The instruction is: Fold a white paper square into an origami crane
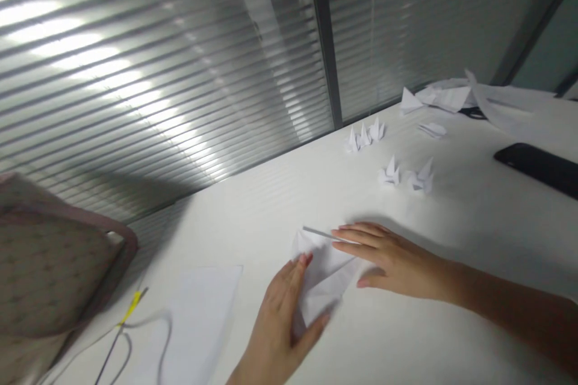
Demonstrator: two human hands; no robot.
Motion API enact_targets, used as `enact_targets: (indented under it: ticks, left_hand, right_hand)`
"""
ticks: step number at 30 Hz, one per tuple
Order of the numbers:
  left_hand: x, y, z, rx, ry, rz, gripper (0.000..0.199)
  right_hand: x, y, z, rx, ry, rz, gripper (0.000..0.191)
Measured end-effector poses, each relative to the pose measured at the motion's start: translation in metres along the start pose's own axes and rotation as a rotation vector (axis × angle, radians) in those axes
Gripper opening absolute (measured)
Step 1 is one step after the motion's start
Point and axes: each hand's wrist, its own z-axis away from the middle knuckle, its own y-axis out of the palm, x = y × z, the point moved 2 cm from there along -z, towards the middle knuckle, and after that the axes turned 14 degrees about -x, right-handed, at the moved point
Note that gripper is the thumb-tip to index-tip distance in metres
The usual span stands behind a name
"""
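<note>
A partly folded sheet of white paper (323, 280) lies on the white table, with creases and a raised edge along its far side. Across its left side rests my left hand (289, 307), fingers stretched out and thumb apart on the near edge. My right hand (383, 255) reaches in from the right, its spread fingertips touching the paper's far right edge. Beyond the hands stand small folded paper cranes: several in all, a back group (365, 136), one crane in front (391, 172) and another crane (422, 177) beside it.
A flat paper sheet (198, 313) lies at the left, near a grey cable (167, 337) with a yellow tag (130, 308). A patterned bag (54, 264) stands far left. A black phone (539, 165) and loose papers (447, 96) lie right. Blinds (158, 72) rise behind.
</note>
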Motion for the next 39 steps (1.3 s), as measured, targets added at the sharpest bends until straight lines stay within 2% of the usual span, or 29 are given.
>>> enact_targets:
  ticks: [2, 3, 5, 7, 8, 10, 12, 14, 15, 16, 19, 22, 23, 25, 27, 28, 31, 34, 39]
  left_hand:
    - [-0.001, 0.001, 0.002, -0.060, -0.056, 0.046, 0.084]
    - [-0.002, 0.001, 0.003, -0.076, -0.080, 0.070, 0.082]
    - [-0.004, 0.003, 0.006, -0.073, -0.097, 0.104, 0.065]
    - [-0.009, 0.003, 0.009, -0.056, -0.023, 0.148, 0.043]
    - [-0.012, 0.002, 0.009, -0.055, 0.049, 0.174, 0.040]
    - [-0.020, -0.002, 0.008, -0.052, 0.199, 0.214, 0.048]
    - [-0.028, -0.009, 0.003, 0.006, 0.294, 0.217, 0.058]
    - [-0.037, -0.017, -0.003, 0.191, 0.381, 0.214, 0.048]
    - [-0.039, -0.021, -0.005, 0.274, 0.355, 0.186, 0.044]
    - [-0.040, -0.025, -0.008, 0.305, 0.311, 0.186, 0.042]
    - [-0.041, -0.027, -0.008, 0.269, 0.180, 0.288, 0.028]
    - [-0.033, -0.013, -0.001, 0.163, 0.057, 0.177, 0.012]
    - [-0.029, -0.007, 0.001, 0.111, 0.034, 0.097, 0.020]
    - [-0.022, 0.003, 0.005, 0.034, 0.096, -0.032, 0.060]
    - [-0.014, 0.009, 0.006, 0.097, 0.105, -0.130, 0.085]
    - [-0.009, 0.010, 0.006, 0.131, 0.107, -0.163, 0.090]
    - [0.006, 0.009, 0.004, 0.183, 0.075, -0.236, 0.095]
    - [0.016, 0.006, 0.002, 0.195, 0.045, -0.269, 0.097]
    - [0.017, 0.000, -0.001, 0.201, 0.046, -0.261, 0.094]
  right_hand:
    - [-0.005, 0.008, 0.001, 0.018, 0.030, -0.059, 0.055]
    - [-0.006, 0.010, 0.001, 0.020, 0.034, -0.092, 0.046]
    - [-0.008, 0.011, 0.000, 0.024, 0.012, -0.151, 0.030]
    - [-0.008, 0.008, 0.000, 0.021, -0.032, -0.195, 0.023]
    - [-0.007, 0.007, 0.000, 0.013, -0.051, -0.210, 0.019]
    - [-0.006, 0.003, 0.001, -0.008, -0.075, -0.224, 0.014]
    - [-0.005, 0.001, 0.001, -0.035, -0.071, -0.211, 0.019]
    - [-0.001, 0.000, 0.000, -0.034, -0.069, -0.181, 0.012]
    - [0.001, -0.001, 0.000, -0.014, -0.067, -0.156, 0.012]
    - [0.003, -0.002, 0.000, 0.023, -0.065, -0.123, 0.026]
    - [0.009, -0.001, 0.001, 0.203, -0.075, -0.007, 0.074]
    - [0.012, 0.003, 0.006, 0.321, -0.093, 0.091, 0.085]
    - [0.012, 0.004, 0.007, 0.335, -0.094, 0.121, 0.084]
    - [0.010, 0.007, 0.008, 0.341, -0.089, 0.166, 0.082]
    - [0.006, 0.008, 0.007, 0.350, -0.086, 0.178, 0.083]
    - [0.004, 0.008, 0.005, 0.359, -0.084, 0.175, 0.085]
    - [-0.007, 0.008, 0.001, 0.383, -0.064, 0.154, 0.090]
    - [-0.014, 0.007, 0.001, 0.375, -0.043, 0.139, 0.087]
    - [-0.011, 0.004, 0.005, 0.310, -0.094, 0.149, 0.076]
